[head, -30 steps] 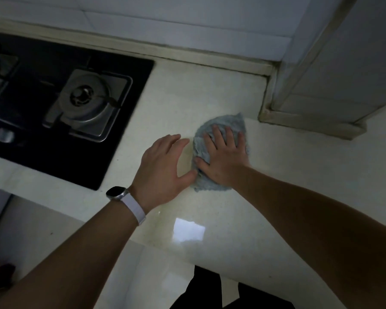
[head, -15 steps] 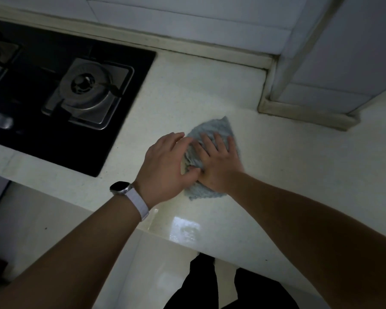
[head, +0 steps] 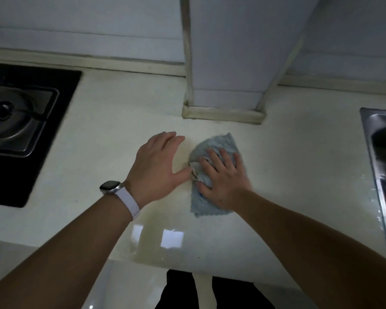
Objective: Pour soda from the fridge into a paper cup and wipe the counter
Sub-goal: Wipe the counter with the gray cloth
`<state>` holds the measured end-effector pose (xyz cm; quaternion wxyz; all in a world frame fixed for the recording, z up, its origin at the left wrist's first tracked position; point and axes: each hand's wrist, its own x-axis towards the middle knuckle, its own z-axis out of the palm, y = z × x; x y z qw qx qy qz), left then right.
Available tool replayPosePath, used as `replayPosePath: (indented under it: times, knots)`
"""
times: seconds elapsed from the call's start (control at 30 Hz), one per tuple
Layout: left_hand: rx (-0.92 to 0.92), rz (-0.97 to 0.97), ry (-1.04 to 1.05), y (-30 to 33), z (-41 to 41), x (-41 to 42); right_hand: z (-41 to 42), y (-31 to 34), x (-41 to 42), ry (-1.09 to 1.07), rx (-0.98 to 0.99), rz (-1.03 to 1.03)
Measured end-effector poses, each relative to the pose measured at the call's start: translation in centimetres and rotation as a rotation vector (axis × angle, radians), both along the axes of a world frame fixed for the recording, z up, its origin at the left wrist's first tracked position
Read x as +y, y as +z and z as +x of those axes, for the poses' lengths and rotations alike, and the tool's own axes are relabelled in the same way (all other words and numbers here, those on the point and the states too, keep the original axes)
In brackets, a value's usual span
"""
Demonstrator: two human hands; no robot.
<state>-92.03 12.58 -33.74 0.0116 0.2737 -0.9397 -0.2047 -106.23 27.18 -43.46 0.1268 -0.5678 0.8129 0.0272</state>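
A blue-grey cloth (head: 218, 146) lies crumpled on the cream counter (head: 299, 166). My right hand (head: 223, 177) presses flat on the cloth with its fingers spread. My left hand (head: 158, 168), a watch on its wrist, rests flat on the counter just left of the cloth, its thumb touching the cloth's edge. No soda bottle or paper cup is in view.
A black gas hob (head: 20, 130) with a steel burner takes up the counter's left. A steel sink (head: 383, 170) sits at the right edge. A white tiled column (head: 227, 63) juts out from the back wall behind the cloth. The counter's front edge runs near my body.
The view has shifted right, bringing the sink into sight. My right hand and the cloth slid right and away from my left hand, which had overlapped the cloth half a second ago.
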Motion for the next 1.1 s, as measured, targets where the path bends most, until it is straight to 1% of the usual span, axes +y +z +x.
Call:
replayPosePath:
  times: [0.23, 0.47, 0.63, 0.8, 0.9, 0.97, 1.1]
  knots:
    - [-0.039, 0.017, -0.06, -0.9, -5.3, 3.5, -7.2, 0.0, 6.5, -0.167, 0.014, 0.026]
    - [-0.043, 0.029, -0.123, -0.7, -9.2, 5.6, -11.4, 0.3, 12.5, -0.348, -0.002, 0.035]
    - [-0.036, 0.048, -0.15, -0.5, -9.5, 6.3, -11.5, 0.3, 15.7, -0.459, 0.001, 0.058]
    - [-0.031, 0.042, -0.154, -0.4, -8.0, 5.2, -8.8, 0.6, 15.3, -0.576, -0.032, 0.112]
    - [-0.017, 0.051, -0.13, -0.2, -6.8, 3.8, -5.5, 1.1, 13.9, -0.541, -0.062, 0.147]
    - [-0.009, 0.055, -0.114, 0.0, -5.9, 2.7, -2.4, 1.3, 12.2, -0.45, -0.083, 0.157]
    - [0.006, 0.057, -0.089, 0.1, -4.1, 0.5, 2.9, 0.9, 7.4, -0.313, -0.111, 0.111]
